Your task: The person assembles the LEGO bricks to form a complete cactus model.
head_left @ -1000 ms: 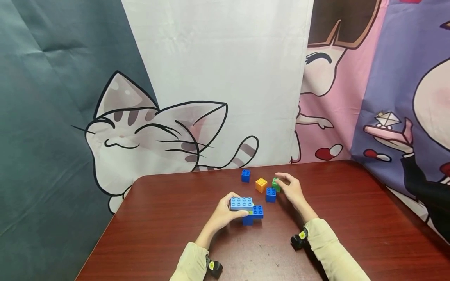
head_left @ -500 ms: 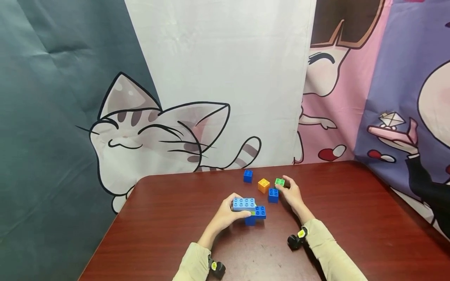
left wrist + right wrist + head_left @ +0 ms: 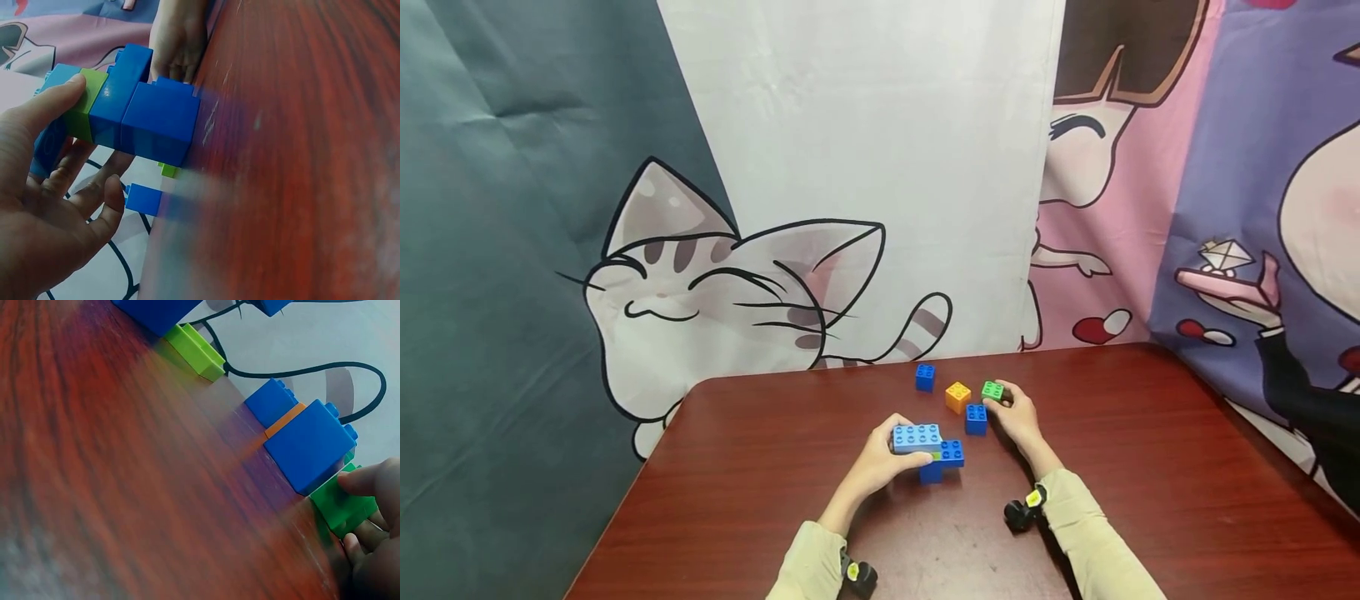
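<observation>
In the head view my left hand (image 3: 880,452) grips a stack of toy building bricks between thumb and fingers. A light blue brick (image 3: 916,437) tops it; below come a yellow-green brick (image 3: 87,109) and two darker blue bricks (image 3: 159,119). My right hand (image 3: 1017,415), farther back and to the right, pinches a small green brick (image 3: 992,390). The right wrist view has the thumb on one side of this green brick (image 3: 344,500), close to the tabletop. Just beside it stands a square blue brick (image 3: 976,419).
An orange brick (image 3: 957,397) and another blue brick (image 3: 925,377) stand left of the green one on the brown table (image 3: 760,500). A lime brick (image 3: 195,353) lies near the stack, hidden behind it in the head view. Printed cloth (image 3: 880,125) hangs beyond the table's back edge.
My right hand's fingers have come in around the green brick, and its wrist has shifted a little left. The left hand keeps the stack in nearly the same place.
</observation>
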Available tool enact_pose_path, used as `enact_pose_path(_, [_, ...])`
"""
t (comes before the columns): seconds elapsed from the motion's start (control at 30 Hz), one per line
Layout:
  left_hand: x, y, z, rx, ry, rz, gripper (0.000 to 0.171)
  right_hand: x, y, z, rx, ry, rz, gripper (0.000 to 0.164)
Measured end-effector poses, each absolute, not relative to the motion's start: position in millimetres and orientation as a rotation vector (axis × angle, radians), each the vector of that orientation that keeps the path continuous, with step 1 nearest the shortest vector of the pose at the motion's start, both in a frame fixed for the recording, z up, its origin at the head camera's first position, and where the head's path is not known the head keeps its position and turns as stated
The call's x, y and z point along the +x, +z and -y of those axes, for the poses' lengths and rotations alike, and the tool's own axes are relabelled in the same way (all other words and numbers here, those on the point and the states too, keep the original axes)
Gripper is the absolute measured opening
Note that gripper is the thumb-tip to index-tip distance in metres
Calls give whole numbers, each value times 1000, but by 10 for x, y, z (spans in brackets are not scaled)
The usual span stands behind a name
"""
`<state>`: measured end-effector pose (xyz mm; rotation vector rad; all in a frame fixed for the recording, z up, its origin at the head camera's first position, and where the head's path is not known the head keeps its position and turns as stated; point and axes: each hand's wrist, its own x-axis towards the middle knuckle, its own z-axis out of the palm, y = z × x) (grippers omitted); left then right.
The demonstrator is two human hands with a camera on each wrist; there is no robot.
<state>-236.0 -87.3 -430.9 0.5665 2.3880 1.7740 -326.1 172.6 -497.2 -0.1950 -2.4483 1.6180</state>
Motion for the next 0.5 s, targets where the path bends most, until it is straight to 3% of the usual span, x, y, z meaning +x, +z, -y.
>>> enact_pose_path(0.23, [-2356,-4277,898,546,1734,-2385,34,-3245,-4979,-1715,-253,1719,2355,50])
enact_pose_path(0.5, [-2553,-4581,890,538,1734,-2394,37,-3182,-4924,-1739,-273,1837,2241,53])
